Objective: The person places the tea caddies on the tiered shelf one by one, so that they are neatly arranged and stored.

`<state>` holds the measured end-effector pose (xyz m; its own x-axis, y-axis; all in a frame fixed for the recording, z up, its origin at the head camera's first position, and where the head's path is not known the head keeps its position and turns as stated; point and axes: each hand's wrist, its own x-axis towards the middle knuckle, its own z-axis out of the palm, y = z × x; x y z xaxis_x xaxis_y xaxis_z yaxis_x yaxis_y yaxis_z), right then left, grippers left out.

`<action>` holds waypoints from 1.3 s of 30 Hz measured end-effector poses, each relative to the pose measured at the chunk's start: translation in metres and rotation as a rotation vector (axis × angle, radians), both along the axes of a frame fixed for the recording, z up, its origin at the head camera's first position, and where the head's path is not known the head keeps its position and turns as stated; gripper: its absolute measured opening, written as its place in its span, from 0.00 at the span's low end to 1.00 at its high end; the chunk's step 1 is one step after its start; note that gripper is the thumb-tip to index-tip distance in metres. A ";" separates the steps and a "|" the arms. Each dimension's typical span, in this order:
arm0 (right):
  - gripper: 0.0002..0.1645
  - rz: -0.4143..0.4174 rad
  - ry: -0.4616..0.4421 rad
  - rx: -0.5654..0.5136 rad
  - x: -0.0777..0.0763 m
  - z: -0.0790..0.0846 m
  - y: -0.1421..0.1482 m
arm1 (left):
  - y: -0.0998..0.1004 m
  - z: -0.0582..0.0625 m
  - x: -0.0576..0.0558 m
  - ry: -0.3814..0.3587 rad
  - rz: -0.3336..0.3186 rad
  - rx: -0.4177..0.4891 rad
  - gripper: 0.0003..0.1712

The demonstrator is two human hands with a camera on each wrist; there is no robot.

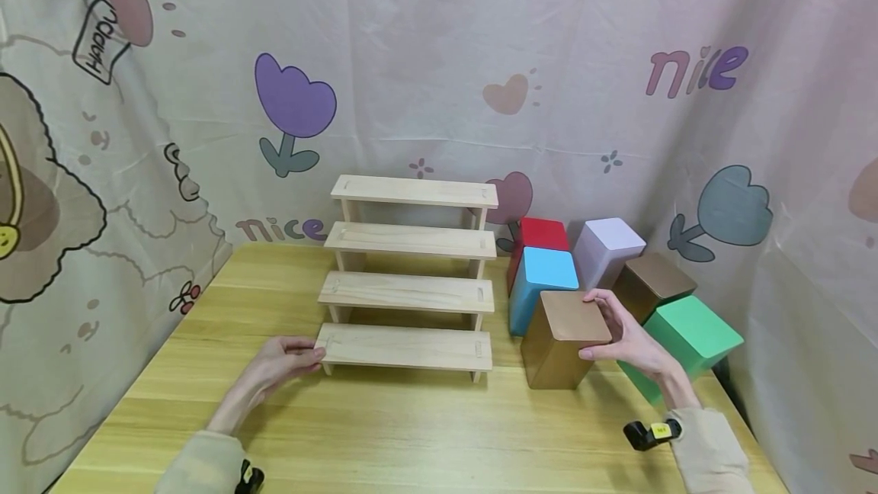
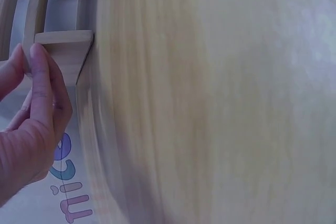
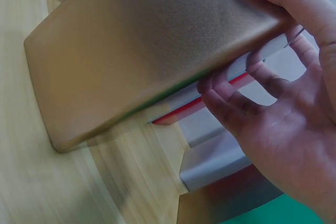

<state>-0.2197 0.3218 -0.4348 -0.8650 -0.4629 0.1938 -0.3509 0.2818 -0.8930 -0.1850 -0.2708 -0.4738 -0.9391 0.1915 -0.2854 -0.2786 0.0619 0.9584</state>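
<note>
A pale wooden stepped display rack (image 1: 405, 345) with several tiers stands mid-table. My left hand (image 1: 280, 363) pinches the left end of its lowest board between thumb and fingers; the left wrist view shows that board end (image 2: 65, 38) at the fingertips. To the right, a gold-brown box (image 1: 565, 349) stands upright on the table. My right hand (image 1: 634, 338) grips its top right part, thumb on the near side and fingers behind. Close up in the right wrist view, the gold-brown box (image 3: 131, 51) shows the thumb over one face and fingers along another.
Behind the gold-brown box are a blue box (image 1: 545, 269), a red box (image 1: 545, 231) and a lilac box (image 1: 610, 238). A darker brown box (image 1: 655, 278) and a green box (image 1: 700, 330) stand right of it. A printed cloth (image 1: 425, 59) hangs behind the table (image 1: 384, 433).
</note>
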 end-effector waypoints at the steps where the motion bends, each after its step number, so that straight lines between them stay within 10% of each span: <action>1: 0.46 -0.001 0.005 -0.004 0.000 0.000 -0.001 | 0.000 0.000 0.000 -0.001 0.002 0.003 0.34; 39: 0.45 -0.006 0.143 -0.145 0.004 0.067 -0.017 | 0.001 0.000 0.000 0.000 0.013 0.035 0.36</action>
<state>-0.2160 0.3044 -0.3679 -0.8264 -0.4164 0.3790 -0.4757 0.1561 -0.8657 -0.1847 -0.2698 -0.4738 -0.9416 0.1891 -0.2786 -0.2790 0.0251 0.9600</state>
